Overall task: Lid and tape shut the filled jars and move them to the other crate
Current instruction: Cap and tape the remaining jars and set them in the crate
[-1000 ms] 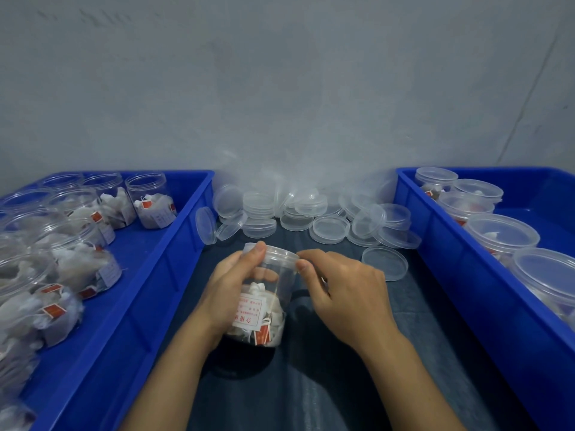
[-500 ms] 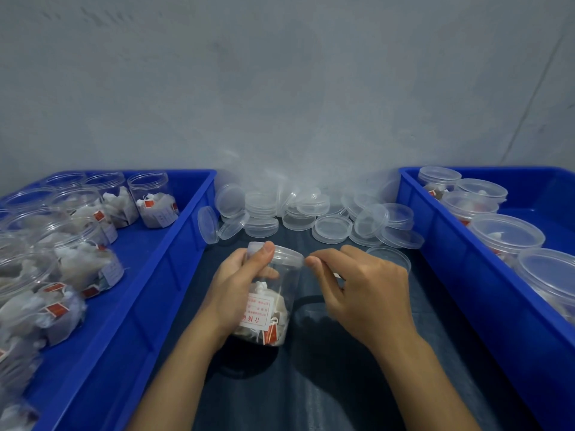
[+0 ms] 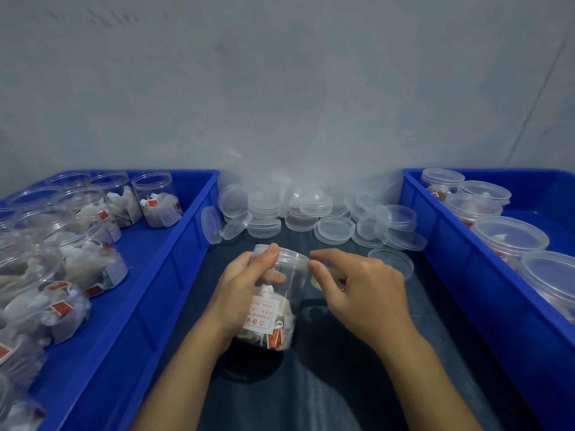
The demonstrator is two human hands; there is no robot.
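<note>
The left hand [image 3: 239,293] is wrapped around a lidded clear plastic jar of tea bags [image 3: 273,306], tilted above the dark table [image 3: 342,384]. Tape [image 3: 323,276] is pinched by the right hand [image 3: 364,293] beside its rim. Loose clear lids [image 3: 334,230] are piled behind, between two blue plastic crates [image 3: 149,293] [image 3: 485,290].

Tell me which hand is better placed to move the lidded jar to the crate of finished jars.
The right hand: it is nearer the right crate, where lidded jars stand. But the left hand grips the jar, so it would need a handover.
</note>
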